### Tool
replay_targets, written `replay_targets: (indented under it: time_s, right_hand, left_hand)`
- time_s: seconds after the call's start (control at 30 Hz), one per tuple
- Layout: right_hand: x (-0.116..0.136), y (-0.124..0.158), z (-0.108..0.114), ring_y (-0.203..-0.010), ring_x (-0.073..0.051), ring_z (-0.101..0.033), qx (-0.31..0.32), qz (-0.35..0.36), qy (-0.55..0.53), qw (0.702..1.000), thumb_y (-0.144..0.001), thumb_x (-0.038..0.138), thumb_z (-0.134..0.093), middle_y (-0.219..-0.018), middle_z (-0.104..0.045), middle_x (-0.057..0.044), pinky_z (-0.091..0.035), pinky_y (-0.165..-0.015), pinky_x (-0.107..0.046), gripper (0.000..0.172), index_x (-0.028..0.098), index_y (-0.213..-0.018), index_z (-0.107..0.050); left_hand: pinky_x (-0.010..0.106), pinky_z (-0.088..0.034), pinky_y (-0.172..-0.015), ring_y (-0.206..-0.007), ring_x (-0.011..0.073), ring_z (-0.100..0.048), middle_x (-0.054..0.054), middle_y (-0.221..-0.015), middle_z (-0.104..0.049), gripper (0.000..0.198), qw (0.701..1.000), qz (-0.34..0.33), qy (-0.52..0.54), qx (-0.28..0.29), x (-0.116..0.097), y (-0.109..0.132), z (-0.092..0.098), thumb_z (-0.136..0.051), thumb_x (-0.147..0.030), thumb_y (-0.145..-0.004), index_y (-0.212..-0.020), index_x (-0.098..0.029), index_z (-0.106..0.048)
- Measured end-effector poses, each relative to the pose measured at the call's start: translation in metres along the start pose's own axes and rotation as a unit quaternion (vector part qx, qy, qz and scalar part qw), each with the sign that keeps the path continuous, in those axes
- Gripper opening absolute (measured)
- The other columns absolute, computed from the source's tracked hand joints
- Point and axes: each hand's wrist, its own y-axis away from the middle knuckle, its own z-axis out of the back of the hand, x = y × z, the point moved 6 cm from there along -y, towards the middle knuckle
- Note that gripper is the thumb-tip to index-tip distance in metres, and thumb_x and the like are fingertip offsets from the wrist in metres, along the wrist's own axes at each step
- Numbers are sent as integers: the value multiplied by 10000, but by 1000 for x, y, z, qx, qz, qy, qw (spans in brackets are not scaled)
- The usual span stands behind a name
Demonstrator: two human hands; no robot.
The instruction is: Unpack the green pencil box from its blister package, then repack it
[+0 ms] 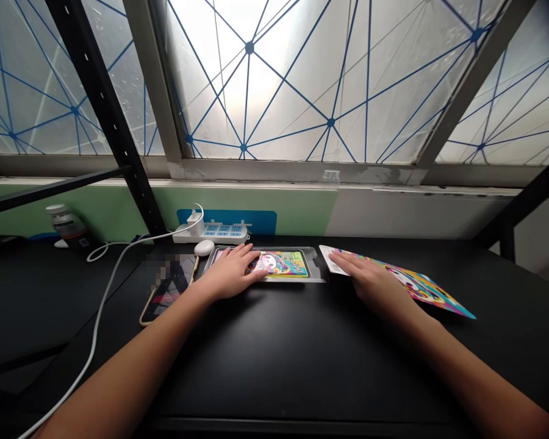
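Note:
My left hand (235,272) lies with its fingers spread over the left part of a shallow clear plastic tray (318,268). In the tray is a brightly printed pack (286,263) with a cartoon face; my fingers cover its left end. My right hand (375,283) is on a colourful printed card (423,288), fingers close together over its white left end. The thumb is hidden. This card slants down to the right, beside the tray, and shows a cartoon figure in pink, yellow and blue.
A phone (171,289) lies left of the tray, near a small white rounded case (204,248). Behind stands a white power strip (224,233) with a charger and a long white cable (101,311). A bottle (68,227) stands far left, beyond a black metal post (114,122).

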Motion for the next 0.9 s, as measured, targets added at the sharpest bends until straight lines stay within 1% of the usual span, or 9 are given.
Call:
replay_targets:
  time_s: [0.07,0.13,0.27,0.37,0.43,0.57,0.7,0.8,0.9]
  right_hand:
    - [8,-1,12,-1289,-288,-581,-30,2,5,1000,-844,-31,-345,-1423,-596,-121,-506,-1032,-502,656,194,-1430,-537]
    - [37,1,24,-1277,-286,-590,-50,33,17,998,-857,-22,-354,-1427,-592,-121,-495,-1036,-499,631,182,-1426,-534]
    - [137,15,38,-1273,-286,-587,-75,152,6,986,-894,-9,-365,-1409,-612,-108,-403,-1100,-499,557,143,-1398,-547]
    - [196,15,30,-1256,-323,-585,-18,196,-56,979,-966,181,-447,-1413,-608,-123,-412,-1080,-481,446,139,-1399,-545]
    - [216,1,19,-1242,-322,-586,42,206,-108,972,-992,299,-480,-1410,-607,-137,-449,-1034,-456,447,139,-1406,-530]
    - [219,-44,-2,-1226,-308,-579,117,195,-224,948,-960,515,-555,-1299,-671,-134,-414,-1068,-440,499,153,-1300,-610]
    - [206,-69,-21,-1061,-266,-648,169,172,-293,925,-962,399,-583,-1087,-747,-79,-461,-964,-385,247,197,-1016,-715]
    - [201,-68,-24,-1044,-271,-642,160,184,-311,919,-940,367,-613,-1056,-748,-80,-448,-962,-389,209,192,-997,-713]
    - [202,-63,-19,-956,-225,-656,113,225,-332,909,-959,276,-568,-986,-752,-49,-451,-937,-355,166,189,-989,-707]
  left_hand:
    - [582,-200,-1184,-1505,331,-246,144,-1617,-313,705,1000,3,-6,-22,0,0,1,-338,-694,-964,-1482,-230,-453]
    - [586,-215,-1179,-1498,341,-261,156,-1607,-331,671,999,3,-10,-39,-2,-1,-1,-344,-652,-983,-1468,-206,-473]
    - [583,-236,-1176,-1487,337,-290,156,-1584,-381,531,998,7,-9,-66,-7,-4,-7,-355,-491,-1028,-1430,-181,-508]
    - [576,-242,-1181,-1470,311,-331,105,-1546,-457,446,997,1,-1,-80,-12,-3,-10,-349,-422,-1041,-1391,-222,-539]
    - [586,-245,-1178,-1459,301,-351,84,-1521,-493,413,996,-10,3,-85,-17,-2,-11,-368,-414,-1038,-1367,-247,-554]
    - [596,-250,-1173,-1442,292,-377,88,-1505,-513,387,996,-37,1,-86,-24,0,-9,-418,-392,-1028,-1357,-243,-558]
    - [598,-265,-1167,-1438,298,-384,103,-1512,-502,403,995,-50,-11,-81,-24,0,-8,-409,-388,-1035,-1379,-227,-542]
    - [618,-280,-1151,-1438,319,-379,117,-1523,-485,431,995,-53,-28,-80,-23,0,-8,-387,-402,-1042,-1405,-212,-520]
    - [623,-281,-1146,-1445,320,-369,119,-1534,-471,454,995,-55,-33,-75,-22,0,-9,-363,-427,-1049,-1419,-209,-509]
